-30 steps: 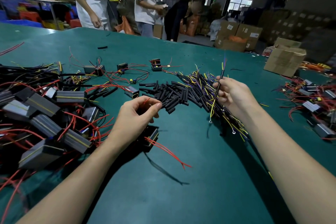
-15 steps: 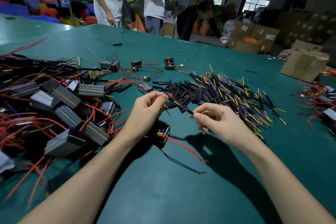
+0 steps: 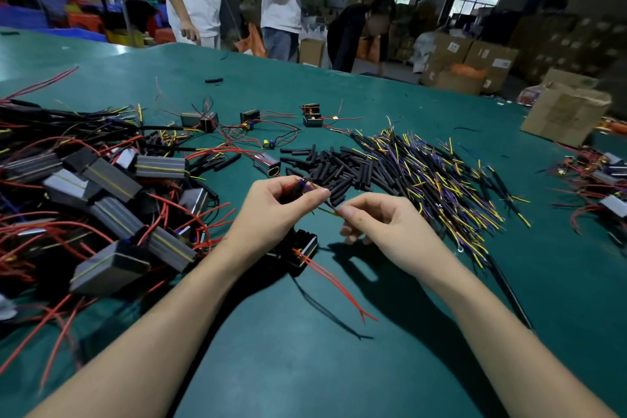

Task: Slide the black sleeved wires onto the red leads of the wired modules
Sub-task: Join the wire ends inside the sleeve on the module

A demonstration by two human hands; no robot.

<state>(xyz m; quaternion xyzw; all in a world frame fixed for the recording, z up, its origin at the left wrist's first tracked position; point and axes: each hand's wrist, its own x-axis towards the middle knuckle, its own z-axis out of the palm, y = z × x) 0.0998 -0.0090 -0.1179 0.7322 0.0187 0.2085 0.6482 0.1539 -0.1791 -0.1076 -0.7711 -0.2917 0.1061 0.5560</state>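
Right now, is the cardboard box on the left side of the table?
No, the cardboard box sits at the table's far right edge.

Your table [image 3: 305,366] is teal green; the leads [image 3: 334,278] red; the sleeved wires [image 3: 437,176] black with yellow and purple ends; the module housings [image 3: 112,176] grey, each with a yellow stripe.

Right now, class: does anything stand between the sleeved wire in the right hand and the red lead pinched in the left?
Nothing visible does. The right hand pinches the black sleeved wire, and its tip already meets the red lead at the left hand fingertips, above the module.
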